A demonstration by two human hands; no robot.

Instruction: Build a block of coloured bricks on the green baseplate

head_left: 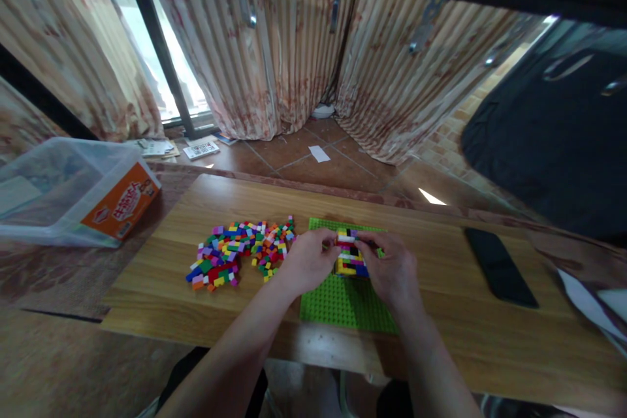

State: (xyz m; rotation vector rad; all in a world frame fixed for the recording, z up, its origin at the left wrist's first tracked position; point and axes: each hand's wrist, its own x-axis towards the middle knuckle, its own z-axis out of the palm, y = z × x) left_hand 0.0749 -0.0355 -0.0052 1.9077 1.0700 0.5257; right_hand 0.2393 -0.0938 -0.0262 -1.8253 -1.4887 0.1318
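Note:
A small build of stacked toy bricks [347, 269] in yellow, white, black, pink and blue sits on a green studded baseplate [343, 304]. My left hand [313, 260] reaches in from the left, thumb and finger closed at the build's upper left side. Across from it, my right hand [393, 266] has its fingers closed at the upper right side. A white brick [347, 240] lies between the fingertips of both hands, on top of the build or just above it; which one I cannot tell. My fingers cover part of the build.
Loose coloured bricks [228, 251] lie in a spread pile left of the baseplate on the wooden table [161, 287]. A black phone [499, 266] rests at the right. Beyond the table's left end stands a clear plastic bin [63, 176] with an orange label. Curtains [294, 52] hang behind.

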